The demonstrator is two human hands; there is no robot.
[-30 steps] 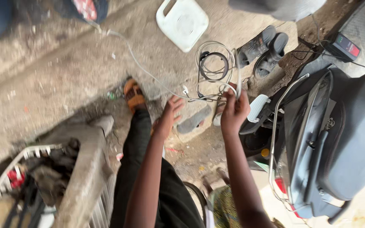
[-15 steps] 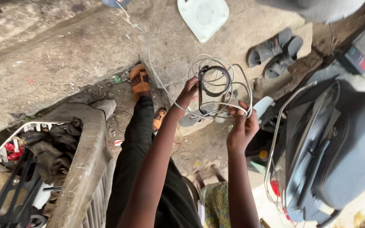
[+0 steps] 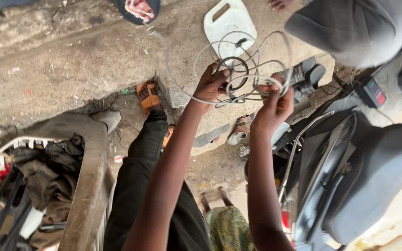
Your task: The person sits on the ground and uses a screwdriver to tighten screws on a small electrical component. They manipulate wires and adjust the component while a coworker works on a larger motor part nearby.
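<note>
Rough, dusty concrete ground [image 3: 70, 60] spreads beneath both hands. Right of the grip sits a smooth grey motorbike seat [image 3: 373, 176]; beyond it, a flat white plastic can [image 3: 229, 21]. Left hand [image 3: 212, 86] and right hand [image 3: 275, 104] pinch thin looped wires [image 3: 238, 69] held between them.

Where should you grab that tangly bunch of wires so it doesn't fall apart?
Probably at the low middle of the coiled wires, where the white and black loops cross and bunch together. That is where the left hand and right hand pinch it, coming up from below. The upper loops fan out loose and wide, so holding one of those would likely let the rest flop.
</note>
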